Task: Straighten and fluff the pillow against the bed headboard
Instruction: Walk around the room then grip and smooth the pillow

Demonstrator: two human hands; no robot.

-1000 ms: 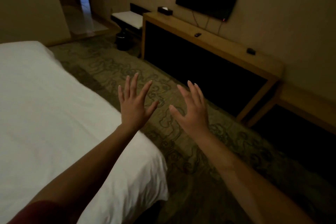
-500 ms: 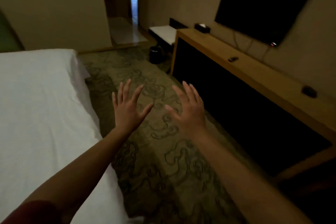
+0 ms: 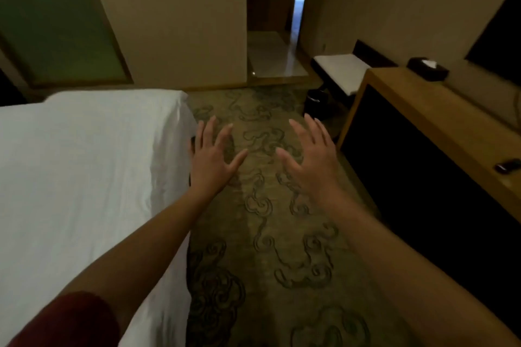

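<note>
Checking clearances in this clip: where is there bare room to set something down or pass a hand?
Bare: the white bed top, and the carpet aisle between bed and wooden console. Busier: the console holds a tissue box and a remote. Both hands hover empty.

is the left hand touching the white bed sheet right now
Cannot tell. In the head view the left hand is spread open beside the white bed sheet, its outer edge overlapping the sheet's edge, so neither contact nor a gap shows.

A white-sheeted bed (image 3: 70, 177) fills the left. Along the right, a wooden console (image 3: 439, 121) carries a tissue box (image 3: 428, 68) at its far end and a small remote (image 3: 507, 165) nearer.
</note>
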